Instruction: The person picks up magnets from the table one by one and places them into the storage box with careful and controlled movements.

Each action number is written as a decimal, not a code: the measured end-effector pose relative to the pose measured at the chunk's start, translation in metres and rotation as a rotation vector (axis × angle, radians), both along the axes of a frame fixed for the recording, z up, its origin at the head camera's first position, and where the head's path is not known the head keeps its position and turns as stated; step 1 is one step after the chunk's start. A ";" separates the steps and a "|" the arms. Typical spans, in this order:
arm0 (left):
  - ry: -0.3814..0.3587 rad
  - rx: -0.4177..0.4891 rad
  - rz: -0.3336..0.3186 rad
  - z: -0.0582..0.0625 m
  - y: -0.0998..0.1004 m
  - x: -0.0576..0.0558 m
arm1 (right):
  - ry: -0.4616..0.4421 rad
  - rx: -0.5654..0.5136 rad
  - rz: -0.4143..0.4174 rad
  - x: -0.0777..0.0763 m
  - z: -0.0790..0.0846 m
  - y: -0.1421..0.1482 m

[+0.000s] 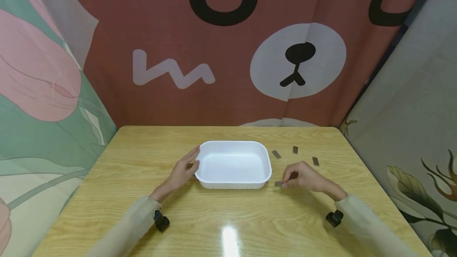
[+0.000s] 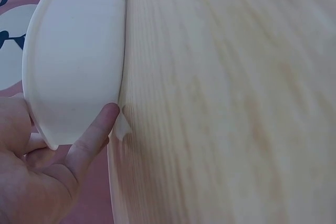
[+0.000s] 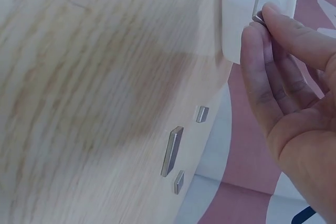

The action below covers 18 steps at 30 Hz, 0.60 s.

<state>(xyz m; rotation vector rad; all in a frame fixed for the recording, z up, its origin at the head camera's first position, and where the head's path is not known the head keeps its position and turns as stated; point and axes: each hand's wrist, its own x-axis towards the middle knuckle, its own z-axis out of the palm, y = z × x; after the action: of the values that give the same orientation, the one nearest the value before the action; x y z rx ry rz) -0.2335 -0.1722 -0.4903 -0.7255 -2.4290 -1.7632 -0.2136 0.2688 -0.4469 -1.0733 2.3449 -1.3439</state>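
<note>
A white rectangular plastic dish (image 1: 233, 185) stands on the wooden table with nothing in it. At its left end, my left hand (image 1: 182, 171) holds the rim, the thumb over the edge and a finger (image 2: 94, 135) stretched along the outer wall. My right hand (image 1: 303, 177), just right of the dish, pinches a small flat metallic rectangular block (image 3: 258, 4) between thumb and fingertips, low over the table. Three similar blocks lie farther back: one (image 1: 276, 154) by the dish's right side, another (image 1: 295, 150) beyond it, and a third (image 1: 315, 161) behind the right hand.
The wooden table (image 1: 143, 146) has rounded far corners. A brown curtain (image 1: 228, 106) with a bear design hangs right behind it, and patterned curtains flank both sides. Light glares on the near part of the tabletop. Small black cameras sit at both wrists.
</note>
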 end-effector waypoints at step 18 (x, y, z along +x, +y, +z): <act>-0.010 0.015 -0.007 -0.001 -0.001 0.001 | -0.008 -0.015 -0.011 -0.005 0.005 0.001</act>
<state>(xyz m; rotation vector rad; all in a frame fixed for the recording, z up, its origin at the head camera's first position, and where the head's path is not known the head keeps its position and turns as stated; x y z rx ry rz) -0.2327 -0.1733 -0.4909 -0.7261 -2.4203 -1.7900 -0.2185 0.2700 -0.4424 -1.0586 2.3420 -1.3692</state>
